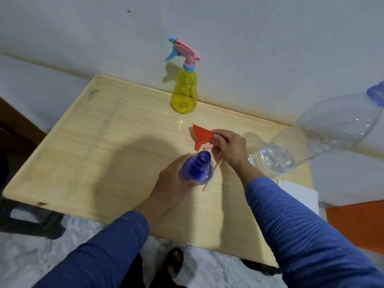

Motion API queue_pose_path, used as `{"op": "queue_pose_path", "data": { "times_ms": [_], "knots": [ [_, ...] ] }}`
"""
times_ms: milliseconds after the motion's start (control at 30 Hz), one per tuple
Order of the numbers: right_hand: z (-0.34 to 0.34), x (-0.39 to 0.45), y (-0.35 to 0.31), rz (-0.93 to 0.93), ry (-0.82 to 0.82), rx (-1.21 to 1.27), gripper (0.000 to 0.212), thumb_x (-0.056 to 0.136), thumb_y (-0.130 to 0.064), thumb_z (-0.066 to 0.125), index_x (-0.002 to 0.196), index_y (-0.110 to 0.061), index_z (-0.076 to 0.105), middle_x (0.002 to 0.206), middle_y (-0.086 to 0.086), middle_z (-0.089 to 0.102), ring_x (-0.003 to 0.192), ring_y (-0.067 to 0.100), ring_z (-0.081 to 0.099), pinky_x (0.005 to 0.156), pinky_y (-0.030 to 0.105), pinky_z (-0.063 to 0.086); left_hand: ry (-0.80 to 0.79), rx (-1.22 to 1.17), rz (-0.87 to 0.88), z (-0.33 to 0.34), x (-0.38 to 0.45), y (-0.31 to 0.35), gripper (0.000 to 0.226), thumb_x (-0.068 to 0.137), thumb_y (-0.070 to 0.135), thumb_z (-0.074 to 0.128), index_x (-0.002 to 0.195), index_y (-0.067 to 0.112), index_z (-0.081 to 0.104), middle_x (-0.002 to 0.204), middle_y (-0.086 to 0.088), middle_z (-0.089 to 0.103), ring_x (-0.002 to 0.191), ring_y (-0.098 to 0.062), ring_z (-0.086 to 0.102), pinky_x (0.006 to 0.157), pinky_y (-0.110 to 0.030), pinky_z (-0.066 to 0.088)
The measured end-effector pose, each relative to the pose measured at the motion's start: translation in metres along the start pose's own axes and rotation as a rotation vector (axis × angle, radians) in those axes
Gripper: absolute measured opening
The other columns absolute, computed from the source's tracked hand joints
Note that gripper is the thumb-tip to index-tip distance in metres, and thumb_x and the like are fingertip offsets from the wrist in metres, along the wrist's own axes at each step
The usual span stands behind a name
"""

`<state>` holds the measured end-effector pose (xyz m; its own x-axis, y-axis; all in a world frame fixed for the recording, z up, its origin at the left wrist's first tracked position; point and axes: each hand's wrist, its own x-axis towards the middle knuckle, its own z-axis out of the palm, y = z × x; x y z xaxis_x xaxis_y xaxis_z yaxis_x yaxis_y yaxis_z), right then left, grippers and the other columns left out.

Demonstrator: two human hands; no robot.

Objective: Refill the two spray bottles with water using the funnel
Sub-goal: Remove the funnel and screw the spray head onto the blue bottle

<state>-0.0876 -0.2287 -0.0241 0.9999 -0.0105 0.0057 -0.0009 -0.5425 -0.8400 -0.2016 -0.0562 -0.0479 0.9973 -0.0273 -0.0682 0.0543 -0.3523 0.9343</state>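
Note:
My left hand (173, 179) grips a blue spray bottle (197, 168) with its top off and its neck open upward, near the middle of the wooden table (104, 142). My right hand (230, 148) holds an orange funnel (202, 135) tilted just above and behind the blue bottle's mouth. A pink spray head with its white dip tube (212, 173) lies on the table under my right hand. A yellow spray bottle (184, 92) with a pink and blue trigger head stands upright at the table's far edge against the wall.
A large clear plastic water bottle (307, 138) with a blue cap stands at the table's right, holding a little water. White paper (299, 194) lies at the right edge. A grey wall runs behind the table. My sandalled foot (173, 260) is on the floor below.

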Motion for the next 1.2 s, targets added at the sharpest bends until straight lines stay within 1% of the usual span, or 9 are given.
{"op": "queue_pose_path", "data": {
  "times_ms": [100,267,467,600,700,833,967,1067,1200],
  "knots": [
    [-0.001,0.0,-0.002,0.027,-0.008,0.05,0.023,0.09,-0.007,0.059,0.11,-0.012,0.068,0.103,0.005,0.065,0.054,0.001,0.059,0.053,0.019,0.053,-0.017,0.013,0.0,0.0,0.0,0.0,0.073,0.07,0.023,0.08,0.132,0.03,0.043,0.12,0.017,0.051,0.106,-0.004,0.055,0.082,-0.002,0.04],
    [0.005,-0.015,0.004,0.039,0.201,-0.215,0.043,0.089,-0.02,0.062,0.13,-0.02,0.053,0.122,0.01,0.046,0.106,0.017,0.049,0.09,0.021,0.038,-0.021,0.003,-0.012,-0.001,0.001,-0.003,0.077,0.069,0.024,0.081,0.136,0.022,0.042,0.123,0.012,0.052,0.107,-0.007,0.056,0.082,0.001,0.039],
    [0.022,-0.042,0.003,0.273,0.239,-0.198,0.05,0.088,-0.026,0.056,0.136,-0.028,0.044,0.107,0.003,0.03,0.091,0.013,0.042,0.082,0.021,0.034,-0.044,0.049,0.027,-0.002,0.003,-0.006,0.076,0.071,0.025,0.08,0.136,0.024,0.04,0.128,0.012,0.049,0.11,-0.008,0.054,0.083,-0.004,0.042],
    [0.029,-0.042,0.008,0.335,0.216,-0.205,0.041,0.088,-0.023,0.049,0.128,-0.024,0.055,0.107,0.015,0.054,0.085,0.025,0.058,0.083,0.033,0.05,-0.038,0.062,0.024,-0.001,0.003,-0.008,0.078,0.07,0.025,0.08,0.137,0.025,0.039,0.13,0.011,0.049,0.112,-0.01,0.054,0.088,-0.014,0.045],
    [0.025,-0.041,0.011,0.35,0.239,-0.185,0.034,0.088,-0.02,0.049,0.119,-0.019,0.064,0.102,0.019,0.063,0.079,0.027,0.063,0.075,0.027,0.049,-0.028,0.033,0.008,-0.001,0.003,-0.009,0.078,0.069,0.021,0.081,0.136,0.024,0.041,0.126,0.012,0.05,0.108,-0.009,0.056,0.081,-0.002,0.041],
    [0.009,-0.044,-0.003,0.243,0.352,-0.13,0.025,0.091,-0.018,0.054,0.11,-0.012,0.069,0.089,0.016,0.068,0.068,0.018,0.057,0.058,0.011,0.032,-0.032,0.011,0.013,-0.001,0.002,-0.009,0.077,0.07,0.023,0.081,0.136,0.023,0.042,0.126,0.009,0.053,0.107,-0.008,0.056,0.081,0.002,0.039],
    [-0.016,-0.046,-0.041,0.144,0.474,-0.012,0.024,0.089,-0.015,0.055,0.108,-0.013,0.069,0.075,0.006,0.064,0.059,0.008,0.051,0.056,-0.001,0.035,-0.043,0.025,0.017,-0.001,0.002,-0.008,0.077,0.07,0.029,0.08,0.137,0.025,0.041,0.128,0.008,0.054,0.106,-0.01,0.058,0.087,-0.012,0.044],
    [-0.035,-0.046,-0.075,0.092,0.542,0.113,0.023,0.089,-0.018,0.055,0.108,-0.018,0.068,0.082,-0.002,0.065,0.065,0.002,0.054,0.062,-0.001,0.037,-0.063,0.033,0.01,-0.002,0.003,-0.005,0.08,0.07,0.036,0.079,0.138,0.024,0.04,0.126,0.013,0.051,0.105,-0.008,0.057,0.083,-0.004,0.039],
    [-0.053,-0.048,-0.116,0.032,0.597,0.283,0.015,0.087,-0.021,0.061,0.101,-0.02,0.065,0.082,-0.014,0.062,0.066,-0.009,0.056,0.066,0.004,0.042,-0.046,-0.013,-0.015,-0.001,0.001,-0.005,0.078,0.063,0.032,0.071,0.136,0.027,0.043,0.125,0.016,0.05,0.112,-0.007,0.052,0.096,-0.021,0.043]
  ]
}}
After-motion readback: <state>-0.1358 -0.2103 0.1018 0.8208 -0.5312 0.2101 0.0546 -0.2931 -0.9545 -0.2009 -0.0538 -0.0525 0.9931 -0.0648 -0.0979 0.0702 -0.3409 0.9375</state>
